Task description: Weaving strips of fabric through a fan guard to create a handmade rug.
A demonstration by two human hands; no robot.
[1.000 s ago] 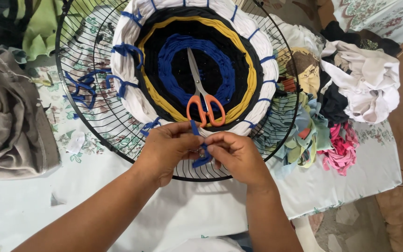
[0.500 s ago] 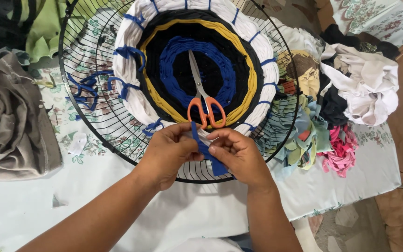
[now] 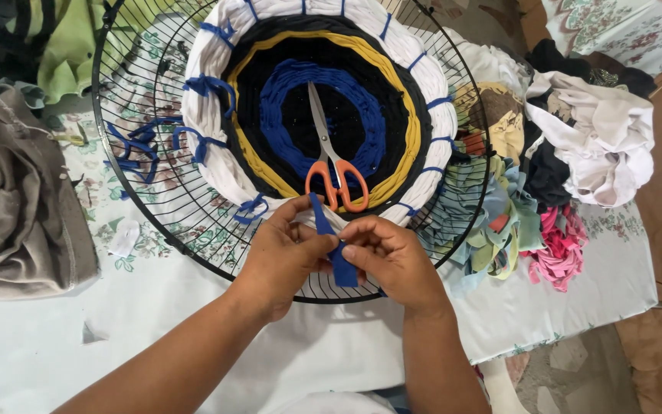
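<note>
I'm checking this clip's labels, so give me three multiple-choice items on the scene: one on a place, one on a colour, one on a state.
1. Where do the scissors lie?
A. On the woven fabric rounds inside the wire grille
B. On the grey cloth at the left
C. In the right hand

2. What colour is the fabric strip that the hands hold?
A. Yellow
B. Blue
C. Pink

3. How is the strip held?
A. Lying loose on the table
B. Pinched in one hand only
C. Pinched between both hands at the near rim of the grille

Answers:
1 A, the orange handles and blades rest on the blue and black rounds.
2 B, the strip matches the blue ties on the white band.
3 C, the left hand and right hand both grip it.
</note>
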